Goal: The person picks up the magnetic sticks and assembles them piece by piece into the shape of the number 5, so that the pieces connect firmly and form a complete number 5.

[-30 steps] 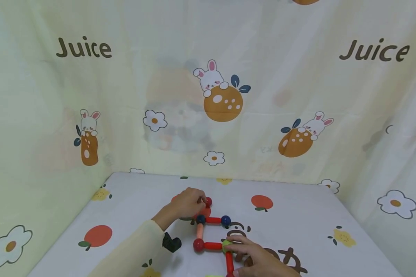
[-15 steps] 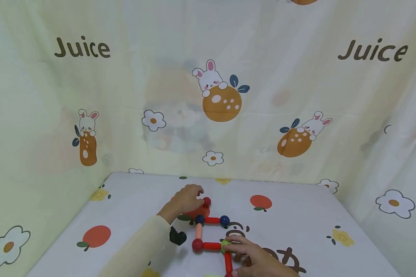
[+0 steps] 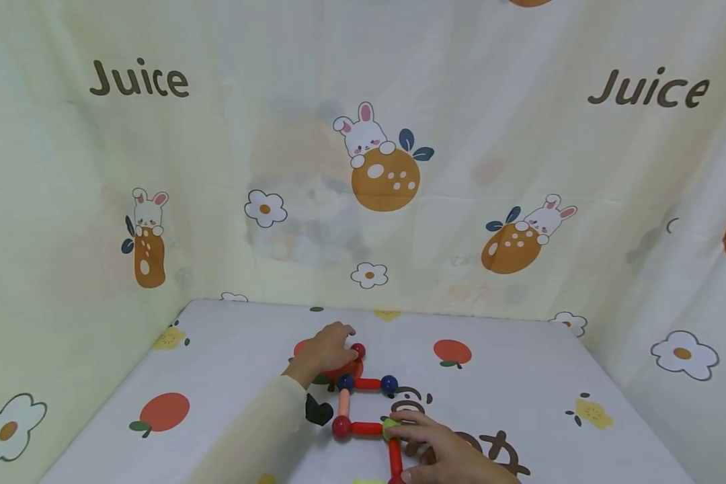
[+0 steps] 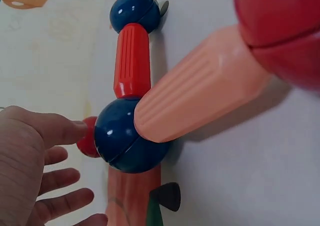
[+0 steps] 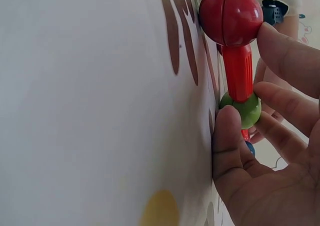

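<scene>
A chain of magnetic rods and balls lies on the table. In the head view a pale orange rod (image 3: 344, 403) joins a dark blue ball (image 3: 345, 382) to a red ball (image 3: 341, 427). Red rods lead to a second blue ball (image 3: 390, 384) and a green ball (image 3: 390, 429). My left hand (image 3: 327, 349) touches a far red ball (image 4: 88, 137) with its thumb, the other fingers spread loosely. Whether a rod links that ball is hidden. My right hand (image 3: 448, 447) holds the near end, fingers around the green ball (image 5: 245, 108) and thumb against a red ball (image 5: 231, 16).
The white tablecloth (image 3: 520, 383) has printed fruit and writing. A pale printed curtain (image 3: 302, 148) stands behind and at both sides. A dark device (image 3: 318, 409) sits at my left sleeve. Part of a light green thing (image 3: 369, 481) shows at the bottom edge.
My left fingers have loosened from the far red ball and spread, leaving the thumb on it. The right hand keeps its hold. The head view has shifted slightly.
</scene>
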Available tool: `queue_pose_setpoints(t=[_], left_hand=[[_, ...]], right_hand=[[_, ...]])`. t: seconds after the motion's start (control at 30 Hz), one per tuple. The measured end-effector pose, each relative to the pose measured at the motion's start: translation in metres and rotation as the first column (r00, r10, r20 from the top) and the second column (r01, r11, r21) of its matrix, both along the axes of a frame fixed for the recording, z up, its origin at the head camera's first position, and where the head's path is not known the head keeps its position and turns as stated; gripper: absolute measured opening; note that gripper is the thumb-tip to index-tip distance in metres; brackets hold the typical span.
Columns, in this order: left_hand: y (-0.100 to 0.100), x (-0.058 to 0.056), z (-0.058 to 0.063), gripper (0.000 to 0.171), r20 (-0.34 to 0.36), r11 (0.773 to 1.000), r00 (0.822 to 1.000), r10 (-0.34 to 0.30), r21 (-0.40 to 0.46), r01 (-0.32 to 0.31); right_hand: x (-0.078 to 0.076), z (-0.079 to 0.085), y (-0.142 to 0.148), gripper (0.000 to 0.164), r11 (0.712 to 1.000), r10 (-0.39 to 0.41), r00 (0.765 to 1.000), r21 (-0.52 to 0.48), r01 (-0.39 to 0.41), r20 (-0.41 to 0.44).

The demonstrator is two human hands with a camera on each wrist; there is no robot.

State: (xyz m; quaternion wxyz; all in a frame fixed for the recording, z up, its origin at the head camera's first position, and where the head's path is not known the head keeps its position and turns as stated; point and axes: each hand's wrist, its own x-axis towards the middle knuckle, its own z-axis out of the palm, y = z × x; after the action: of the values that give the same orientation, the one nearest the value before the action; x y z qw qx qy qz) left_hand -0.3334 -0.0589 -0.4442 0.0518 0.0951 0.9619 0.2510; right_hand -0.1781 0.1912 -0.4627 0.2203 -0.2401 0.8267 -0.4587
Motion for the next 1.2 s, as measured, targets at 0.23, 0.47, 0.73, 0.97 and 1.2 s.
queue_pose_setpoints(t=[0.23, 0.47, 0.73, 0.97, 1.2], left_hand=[[0.001, -0.001, -0.003, 0.055, 0.054, 1.000, 0.998, 0.018, 0.020, -0.019], [0.001, 0.000, -0.011, 0.052, 0.045, 0.999, 0.999, 0.001, 0.038, -0.003], [0.005, -0.001, -0.017, 0.044, 0.015, 1.000, 1.000, -0.019, 0.004, 0.019], [0.005, -0.003, -0.020, 0.042, -0.026, 0.999, 0.999, -0.042, -0.033, 0.041], [0.003, -0.002, -0.018, 0.038, -0.020, 0.998, 0.998, -0.054, 0.009, 0.054]], right_hand=[[0.000, 0.000, 0.000, 0.051, 1.000, 0.008, 1.000, -0.019, -0.008, 0.008], [-0.001, -0.001, 0.001, 0.051, 0.999, 0.028, 0.999, -0.027, -0.027, 0.022], [-0.002, 0.000, 0.001, 0.052, 0.999, 0.036, 0.999, -0.033, -0.035, 0.035], [-0.008, -0.007, 0.006, 0.051, 0.992, 0.114, 0.993, -0.058, -0.114, -0.006], [-0.009, -0.007, 0.006, 0.052, 0.995, 0.093, 0.996, -0.043, -0.093, 0.009]])
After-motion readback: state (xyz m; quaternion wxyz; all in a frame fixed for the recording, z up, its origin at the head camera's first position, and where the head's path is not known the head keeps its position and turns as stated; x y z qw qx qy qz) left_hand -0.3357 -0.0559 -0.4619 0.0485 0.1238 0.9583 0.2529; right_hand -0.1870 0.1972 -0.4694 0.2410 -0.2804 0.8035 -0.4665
